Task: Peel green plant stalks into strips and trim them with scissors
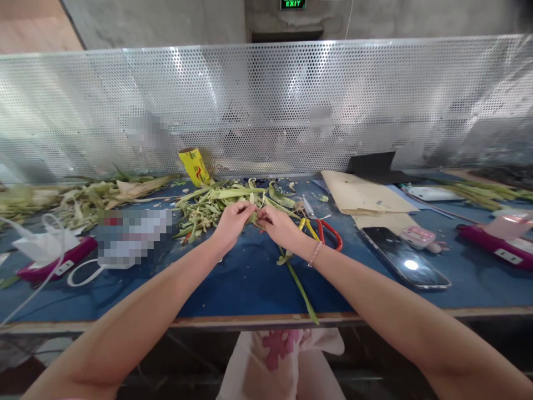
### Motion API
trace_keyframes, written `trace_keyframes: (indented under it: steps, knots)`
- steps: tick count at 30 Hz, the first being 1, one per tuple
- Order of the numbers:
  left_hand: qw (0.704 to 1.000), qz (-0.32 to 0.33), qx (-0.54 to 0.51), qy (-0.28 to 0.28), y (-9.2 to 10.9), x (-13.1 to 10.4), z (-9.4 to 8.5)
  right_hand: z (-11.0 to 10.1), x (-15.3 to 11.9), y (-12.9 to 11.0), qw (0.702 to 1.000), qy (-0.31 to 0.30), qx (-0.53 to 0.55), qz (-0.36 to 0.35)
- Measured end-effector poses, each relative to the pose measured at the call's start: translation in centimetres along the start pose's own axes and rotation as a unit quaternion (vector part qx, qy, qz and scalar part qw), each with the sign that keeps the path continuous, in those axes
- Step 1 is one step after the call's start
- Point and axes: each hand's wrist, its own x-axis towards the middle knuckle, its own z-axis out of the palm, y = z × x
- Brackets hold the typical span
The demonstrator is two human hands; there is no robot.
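Observation:
My left hand [234,223] and my right hand [280,224] meet over the table, thumbs and fingertips pinched together. Between them is a piece of green plant, a pale tip [251,198] poking up by the left fingertips. A long green stem [300,289] trails from under my right hand down to the table's front edge; whether it joins the pinched piece is hidden. Just behind my hands lies a heap of green leaves and trimmings [202,214]. Red-and-yellow-handled pliers or cutters [332,234] lie right of my right hand, their jaws unclear.
A yellow tube [195,166] leans near the perforated metal screen [275,100]. At right are brown paper [362,191], a phone [403,258], a pink case [417,236] and a purple power strip [495,244]. Another power strip [58,264] with white cables and more leaves lie left.

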Motion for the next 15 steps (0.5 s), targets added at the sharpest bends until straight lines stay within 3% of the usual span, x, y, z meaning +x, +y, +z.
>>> trace_keyframes:
  steps: [5,9,15]
  knots:
    - [0.996,0.055,0.034,0.056,-0.7,0.2,-0.3,0.3,-0.2,-0.6,0.993,-0.001,-0.113,-0.039]
    - [0.992,0.082,0.014,0.097,-0.9,0.2,-0.1,0.5,-0.4,-1.2,0.988,0.015,-0.135,-0.072]
    - [0.994,0.049,-0.051,0.078,0.0,-0.2,0.3,0.3,-0.4,-0.7,0.981,0.014,-0.154,-0.118]
